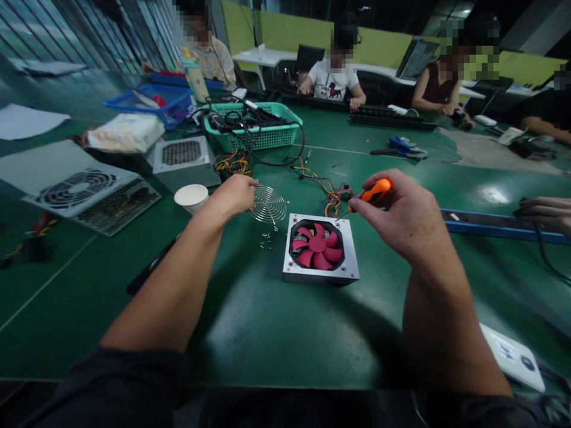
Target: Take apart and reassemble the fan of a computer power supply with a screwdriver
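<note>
My left hand (pixel 237 195) pinches the edge of a round wire fan guard (pixel 267 205), left of and behind the power supply. In my right hand (pixel 401 211) is a screwdriver with an orange and black handle (pixel 377 190), its thin shaft slanting down to the power supply's back edge. That power supply (pixel 350 249) has a silver case and lies with its red-bladed fan (pixel 317 245) facing up. Several small screws (pixel 266 241) are scattered on the green table just below the guard. Coloured cables (pixel 332 199) run out behind the case.
A white paper cup (pixel 191 197) stands by my left forearm, near another power supply (pixel 185 157) and a removed metal cover (pixel 89 190). Behind are a green basket (pixel 263 139) of cables and a blue tray (pixel 178 113). A co-worker's hand (pixel 546 211) is at right; others sit opposite.
</note>
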A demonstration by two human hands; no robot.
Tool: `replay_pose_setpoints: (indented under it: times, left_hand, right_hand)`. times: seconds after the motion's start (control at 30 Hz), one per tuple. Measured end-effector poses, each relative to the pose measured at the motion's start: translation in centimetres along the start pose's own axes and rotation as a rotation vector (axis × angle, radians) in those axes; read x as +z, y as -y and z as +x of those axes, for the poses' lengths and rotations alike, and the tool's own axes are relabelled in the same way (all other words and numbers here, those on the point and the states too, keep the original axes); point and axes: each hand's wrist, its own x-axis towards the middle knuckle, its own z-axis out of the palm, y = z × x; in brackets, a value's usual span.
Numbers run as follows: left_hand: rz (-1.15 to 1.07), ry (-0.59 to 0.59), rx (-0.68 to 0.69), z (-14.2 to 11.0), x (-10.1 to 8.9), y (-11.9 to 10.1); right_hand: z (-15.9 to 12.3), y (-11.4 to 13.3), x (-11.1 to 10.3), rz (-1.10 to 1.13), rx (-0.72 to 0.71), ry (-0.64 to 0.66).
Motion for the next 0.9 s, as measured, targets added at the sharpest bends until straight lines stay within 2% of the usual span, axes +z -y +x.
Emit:
replay_pose_setpoints:
  times: [0.1, 0.2, 0.37, 0.47, 0.6, 0.67, 0.8, 0.9]
  left_hand:
    - [0.313, 0.079, 0.054, 0.8, 0.5, 0.6]
    - [0.462, 0.156, 0.081, 0.9, 1.5, 0.7]
    - [0.505, 0.185, 0.17, 0.7, 2.9, 1.0]
    - [0.558, 0.214, 0.132, 0.4, 3.4, 1.3]
    - [0.613, 0.092, 0.173, -0.7, 3.5, 0.3]
    - [0.525, 0.094, 0.248, -1.7, 3.1, -1.0]
    - [0.278, 0.318, 0.4, -4.0, 2.1, -3.7]
    - [0.313, 0.472, 0.406, -5.4, 2.0, -4.6]
  right_hand:
    - [-0.1, 0.1, 0.2, -0.025, -0.009, 0.011]
    - [-0.1, 0.4, 0.0, -0.006, -0.006, 0.028]
    - [-0.2, 0.7, -0.4, -0.05, -0.012, 0.033]
    - [-0.2, 0.7, -0.5, -0.087, -0.014, 0.041]
    - [-0.3, 0.6, -0.3, -0.075, -0.016, 0.108]
    - [-0.3, 0.5, -0.1, -0.073, -0.025, 0.138]
    - [-0.4, 0.5, 0.2, -0.079, -0.037, 0.168]
    - [-0.5, 0.7, 0.7, -0.08, -0.058, 0.198]
